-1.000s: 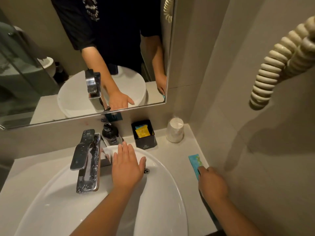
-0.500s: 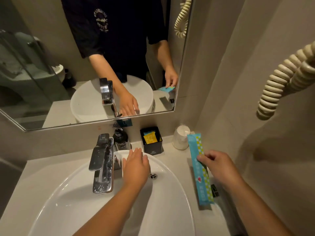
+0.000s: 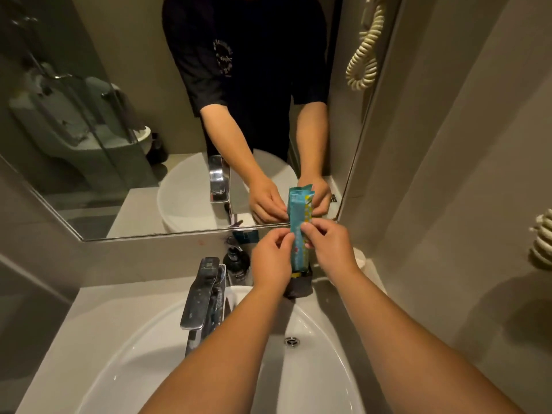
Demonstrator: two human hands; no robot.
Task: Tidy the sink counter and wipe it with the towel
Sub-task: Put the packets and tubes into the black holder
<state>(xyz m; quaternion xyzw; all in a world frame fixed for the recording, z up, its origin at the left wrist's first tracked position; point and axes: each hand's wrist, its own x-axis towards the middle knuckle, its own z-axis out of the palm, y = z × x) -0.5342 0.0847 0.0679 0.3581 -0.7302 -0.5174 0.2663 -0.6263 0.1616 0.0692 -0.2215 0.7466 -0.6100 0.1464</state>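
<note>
Teal, long flat plastic packet (image 3: 300, 231) stands upright between my two hands above the small black square holder (image 3: 298, 286) behind the white oval basin (image 3: 298, 369). My left hand (image 3: 270, 261) and right hand (image 3: 330, 249) both pinch its edges, beside the chrome faucet (image 3: 203, 297).

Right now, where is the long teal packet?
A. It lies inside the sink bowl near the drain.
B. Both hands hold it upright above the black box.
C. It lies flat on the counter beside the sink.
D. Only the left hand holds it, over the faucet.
B: the left hand and the right hand both pinch the teal packet, which stands upright with its lower end at the black box.
</note>
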